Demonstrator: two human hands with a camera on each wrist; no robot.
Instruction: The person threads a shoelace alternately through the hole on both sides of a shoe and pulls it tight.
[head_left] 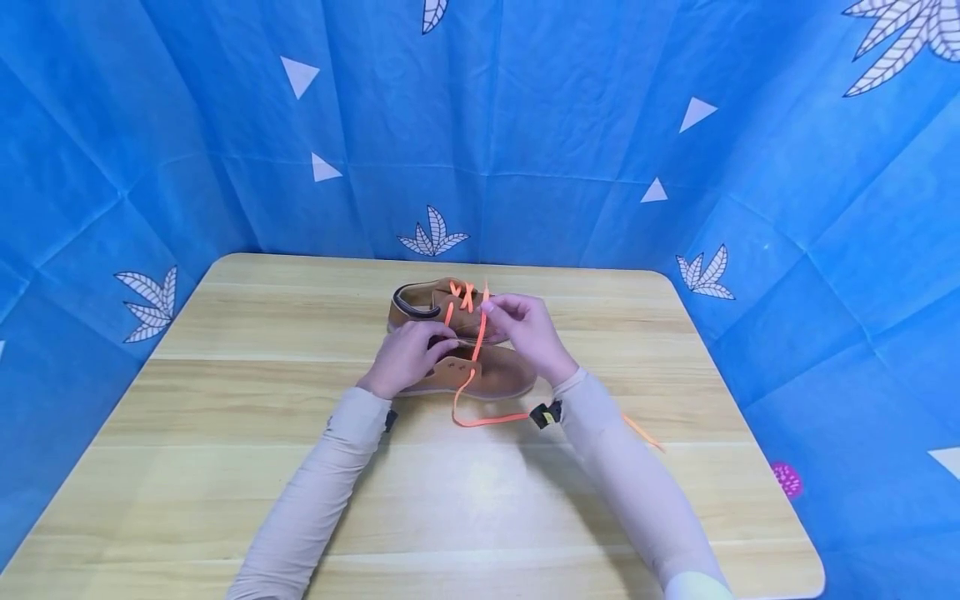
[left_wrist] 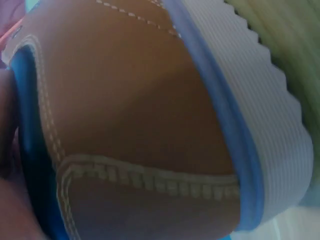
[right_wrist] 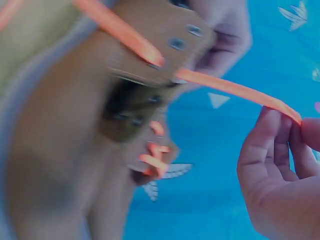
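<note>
The near shoe (head_left: 506, 377) lay on the table (head_left: 187, 467), with toe to the right. The left hand (head_left: 407, 354) pinched it at its opening, probably so that the eyelet flap (right_wrist: 170, 25) would not bend away. The right hand (head_left: 534, 333) pinched the orange lace (right_wrist: 230, 89) and held it raised from an eyelet, perhaps for keeping it straight. The far shoe (head_left: 463, 321), also with orange lacing, stood close behind and left little room. The lace's other part passed beneath the right forearm, which partly hid it.
</note>
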